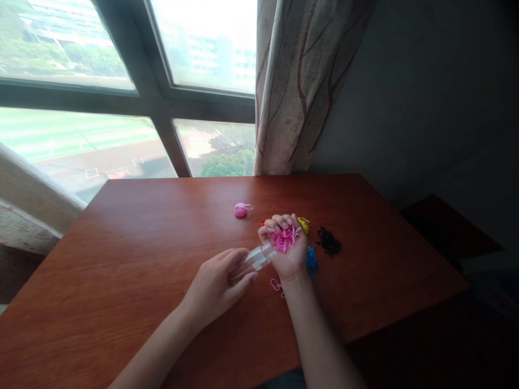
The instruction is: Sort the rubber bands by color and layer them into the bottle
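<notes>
A clear plastic bottle [255,260] lies tilted in my left hand [217,281], whose fingers and thumb wrap around its body. Its mouth points up and right, against or just beside the heap in the other palm; I cannot tell if they touch. Cupped palm up, my right hand [295,259] holds a heap of pink rubber bands [284,238] under curled fingers. Below the bottle, a few loose pale pink bands [276,285] lie on the table, partly hidden by my right wrist. Beyond the hands sits a round pink cap [240,210] with a loop.
Around my right hand lie small piles of black bands [328,241], blue bands [312,261], yellow bands [303,225] and red bands [262,222], some partly covered by the hand. The brown wooden table [121,259] ends at a window [162,102] and a patterned curtain [300,81].
</notes>
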A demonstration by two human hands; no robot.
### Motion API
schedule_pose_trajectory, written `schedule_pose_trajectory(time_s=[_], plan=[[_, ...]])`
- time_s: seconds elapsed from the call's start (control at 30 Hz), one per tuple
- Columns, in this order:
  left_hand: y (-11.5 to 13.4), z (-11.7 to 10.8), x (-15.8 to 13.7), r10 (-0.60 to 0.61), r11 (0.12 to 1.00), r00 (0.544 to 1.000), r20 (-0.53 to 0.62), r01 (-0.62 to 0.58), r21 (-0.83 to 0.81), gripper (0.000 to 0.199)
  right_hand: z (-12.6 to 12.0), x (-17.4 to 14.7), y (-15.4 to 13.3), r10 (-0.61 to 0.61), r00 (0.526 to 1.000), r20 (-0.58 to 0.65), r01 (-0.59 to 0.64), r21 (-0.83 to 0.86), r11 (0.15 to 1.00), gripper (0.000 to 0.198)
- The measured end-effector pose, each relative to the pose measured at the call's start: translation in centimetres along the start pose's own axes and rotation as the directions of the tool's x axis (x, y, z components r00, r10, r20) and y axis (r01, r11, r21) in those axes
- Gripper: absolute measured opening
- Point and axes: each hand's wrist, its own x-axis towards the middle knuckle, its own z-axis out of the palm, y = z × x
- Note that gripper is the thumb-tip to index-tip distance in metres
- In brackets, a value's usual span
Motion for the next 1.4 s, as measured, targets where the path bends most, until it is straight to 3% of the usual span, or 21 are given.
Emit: schedule_pose_trajectory(time_s=[0.33,0.57,0.83,1.13,1.4], plan=[[0.09,-0.26,-0.13,0.02,1.0,1.0,-0.013,-0.019,0.009,0.022,-0.22,0.21,-0.16,0.094,0.996,0.013,-0.095,0.175,0.98,0.022],[0.07,-0.27,-0.04,0.009,1.0,1.0,-0.006,-0.009,0.025,0.022,-0.67,0.45,-0.65,0.189,0.98,-0.059,-0.17,0.24,0.956,0.018],[0.14,-0.34,-0.14,0.014,0.999,1.0,0.004,-0.014,0.042,0.024,-0.23,0.67,-0.26,0.095,0.974,-0.208,-0.079,0.084,0.993,0.005],[0.27,-0.42,-0.23,0.02,0.999,0.999,0.049,-0.022,0.027,0.025,-0.23,0.85,-0.2,-0.044,0.962,-0.268,-0.006,-0.18,0.984,0.036],[0.36,-0.43,-0.22,0.009,1.0,0.998,0.06,-0.009,-0.003,0.028,0.24,0.51,0.16,-0.125,0.955,-0.268,0.04,-0.302,0.953,0.051]])
